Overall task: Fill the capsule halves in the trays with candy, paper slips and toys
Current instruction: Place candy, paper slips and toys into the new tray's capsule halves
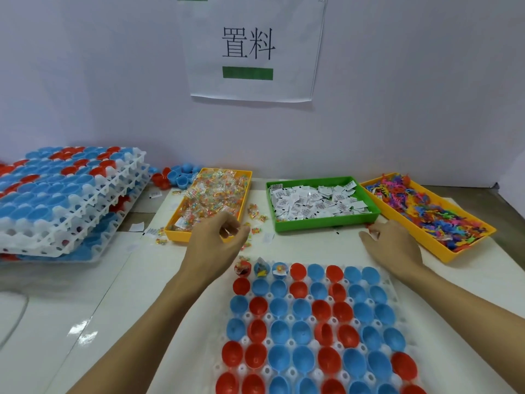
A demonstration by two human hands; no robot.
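Pinching a candy packet, left hand [218,237] hovers by the candy bin [210,200] | next empty cup [297,271] lies toward the person and right | right hand [393,245] near toy bin [426,211], grip unclear.

I take this for a packing workstation: a printed station sign [251,48] taped on the far wall, sorted bins of bulk parts [322,204], and trays stacked [71,194] at far left.

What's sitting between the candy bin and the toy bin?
The green bin of paper slips, seen in the head view, sits between the candy bin and toy bin.
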